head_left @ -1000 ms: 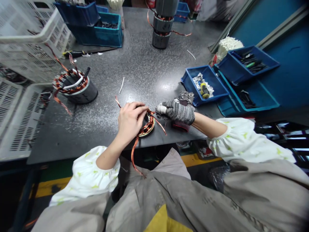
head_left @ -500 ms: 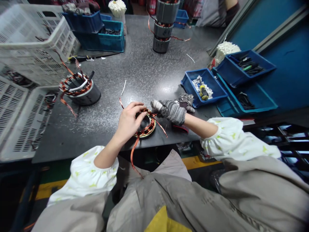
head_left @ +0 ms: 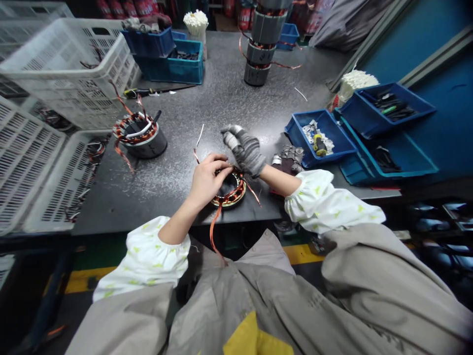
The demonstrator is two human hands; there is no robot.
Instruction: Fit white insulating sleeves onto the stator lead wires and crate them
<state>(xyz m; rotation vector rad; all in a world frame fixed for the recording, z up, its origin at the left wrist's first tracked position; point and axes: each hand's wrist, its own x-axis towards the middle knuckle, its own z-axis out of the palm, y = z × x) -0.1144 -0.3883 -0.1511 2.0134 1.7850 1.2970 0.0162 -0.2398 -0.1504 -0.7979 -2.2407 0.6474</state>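
A motor stator (head_left: 241,195) with copper windings lies near the front edge of the dark table. My left hand (head_left: 211,178), bare, grips its far left rim, thumb over the inner edge and fingers along the top. My right hand (head_left: 246,152), in a grey striped glove, is over the stator's far side with its fingers curled; whatever they hold is hidden. A bundle of copper leads (head_left: 214,231) hangs from the stator over the table edge. Another lead (head_left: 253,191) sticks out to the right. A thin white sleeve (head_left: 200,134) stands on a lead behind my left hand.
Another stator (head_left: 146,140) stands at the left, beside white plastic crates (head_left: 74,74). Several stacked stators (head_left: 257,74) rise at the back. Blue bins (head_left: 295,130) with small parts and tools stand at the right. A grey glove (head_left: 290,157) lies near my right wrist.
My right hand has moved away from me and left, from beside the stator to over its far side. My left hand keeps its grip. The whole view has shifted slightly.
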